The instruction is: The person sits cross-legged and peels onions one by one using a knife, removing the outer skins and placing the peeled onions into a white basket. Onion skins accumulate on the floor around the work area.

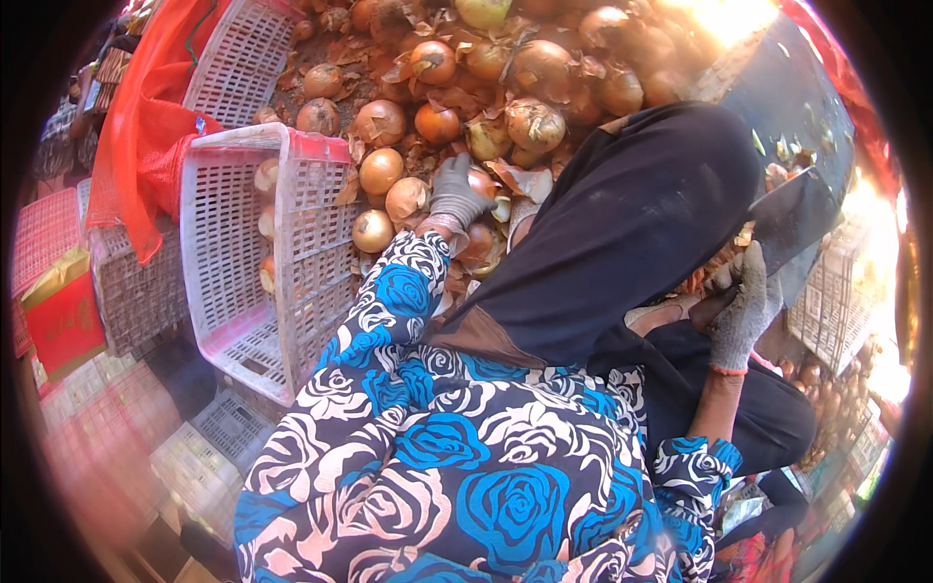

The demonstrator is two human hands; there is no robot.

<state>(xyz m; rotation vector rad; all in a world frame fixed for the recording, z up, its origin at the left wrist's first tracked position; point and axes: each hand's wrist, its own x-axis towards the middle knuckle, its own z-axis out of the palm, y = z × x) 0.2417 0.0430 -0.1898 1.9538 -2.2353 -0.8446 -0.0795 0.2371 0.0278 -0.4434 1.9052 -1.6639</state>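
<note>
My left hand [459,191], in a grey knit glove, reaches into the pile of onions [382,122] in front of me. Its fingers rest on an onion [479,182]; whether they grip it cannot be told. Loose onion skins lie among the bulbs. At the right, beyond my bent knee, my right hand [749,310] wears a pale, dirty glove with an orange cuff. It is closed around the lower end of a dark, flat blade-like tool [793,217], whose handle is hidden by the fingers.
A white plastic crate [233,248] lies tipped beside my left arm, with some onions behind its slats. Red mesh sacking [127,160] hangs at the left. More crates [138,284] stand behind. A dark sheet [809,95] with scraps and another crate [831,306] are at the right.
</note>
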